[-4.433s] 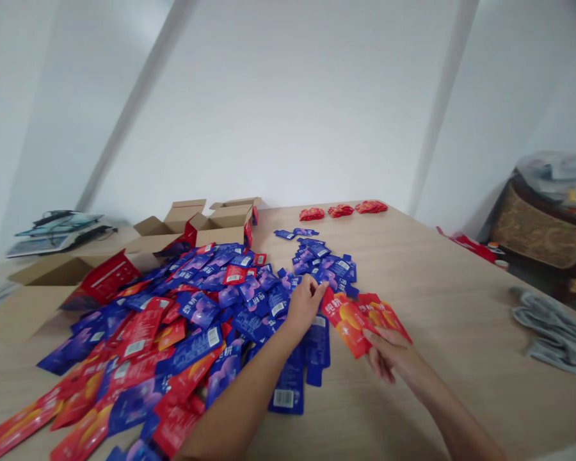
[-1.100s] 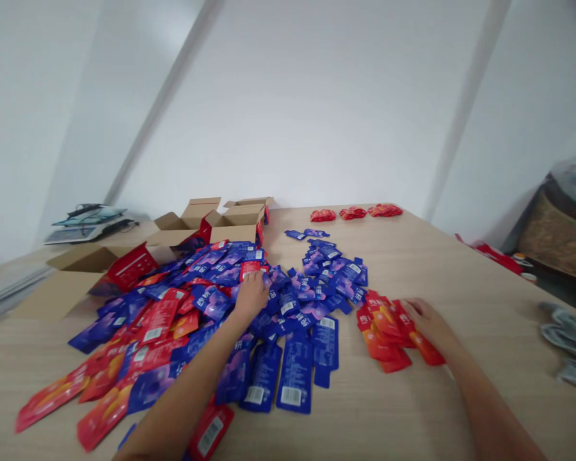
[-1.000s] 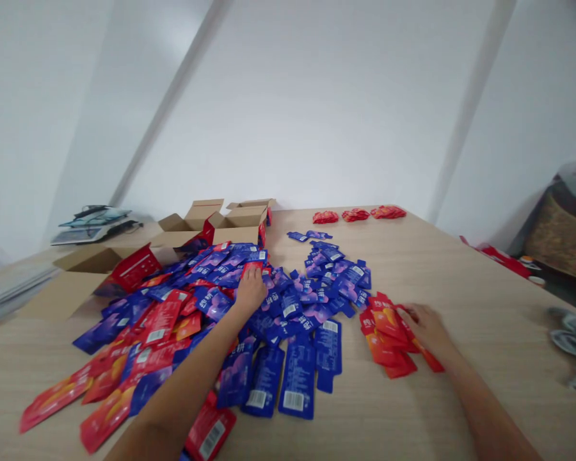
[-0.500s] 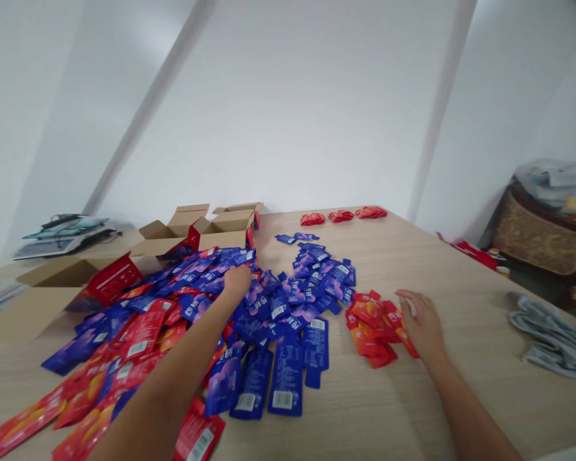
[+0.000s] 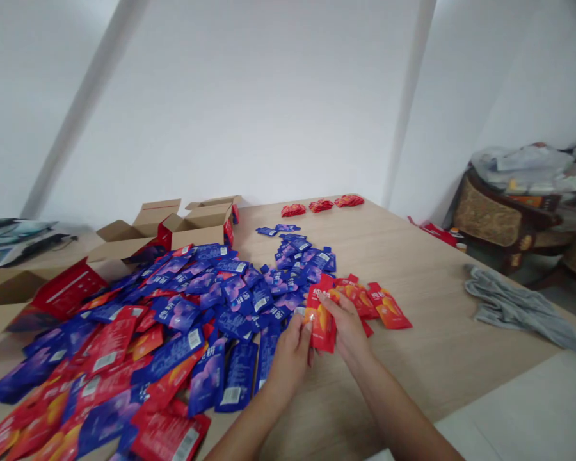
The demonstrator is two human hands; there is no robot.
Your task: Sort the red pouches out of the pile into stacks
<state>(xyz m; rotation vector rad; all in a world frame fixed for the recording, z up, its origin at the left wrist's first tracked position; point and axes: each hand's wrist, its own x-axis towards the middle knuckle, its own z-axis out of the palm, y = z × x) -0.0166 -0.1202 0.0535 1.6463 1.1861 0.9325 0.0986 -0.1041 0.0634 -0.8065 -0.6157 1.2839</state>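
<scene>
Between my two hands is a red pouch [image 5: 320, 320] with orange fruit printed on it, its front turned toward me. My left hand [image 5: 294, 349] grips its lower left edge. On the right side of the same pouch, my right hand [image 5: 348, 326] is closed with the fingers bent. Just behind the right hand lie more red pouches [image 5: 362, 298], and a single red pouch [image 5: 388, 307] rests flat to their right. A big heap of blue pouches [image 5: 206, 282] mixed with red ones spreads to the left of my hands.
Open cardboard boxes [image 5: 199, 234] stand behind the heap. Several small red pouch piles [image 5: 321, 205] line the table's far edge. A grey cloth [image 5: 513, 307] lies along the right edge, and an armchair [image 5: 494, 211] stands beyond. Dark-edged flat items [image 5: 16, 240] lie far left.
My left hand has come from the heap over to the right. Both hands now meet on a red pouch. The view has turned to the right.
</scene>
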